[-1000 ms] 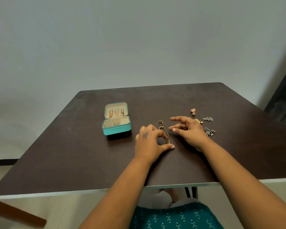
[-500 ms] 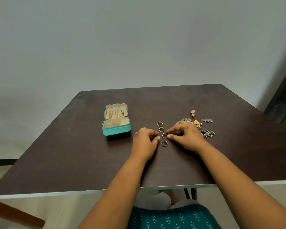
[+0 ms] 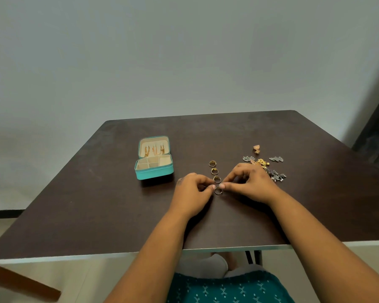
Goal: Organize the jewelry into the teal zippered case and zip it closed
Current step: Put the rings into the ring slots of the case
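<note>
The teal zippered case [image 3: 154,172] stands open left of centre on the table. Its compartments look empty, and gold pieces hang in its raised lid [image 3: 154,148]. Several gold rings lie in a short column [image 3: 214,171] to the right of the case. The nearest ring [image 3: 218,191] lies flat between my two hands. My left hand [image 3: 192,193] has curled fingers and meets the ring's left rim with its fingertips. My right hand [image 3: 249,182] pinches at the right rim. A heap of gold and silver jewelry [image 3: 264,164] lies behind my right hand, partly hidden by it.
The dark brown table [image 3: 96,204] has its front edge close to my body. One gold piece [image 3: 256,148] and one silver piece [image 3: 276,159] lie apart at the back right. A brown wooden bar [image 3: 20,281] crosses the lower left corner.
Both hands came together at the column of rings, then shifted from the third ring down to the nearest one. My right hand left the jewelry heap.
</note>
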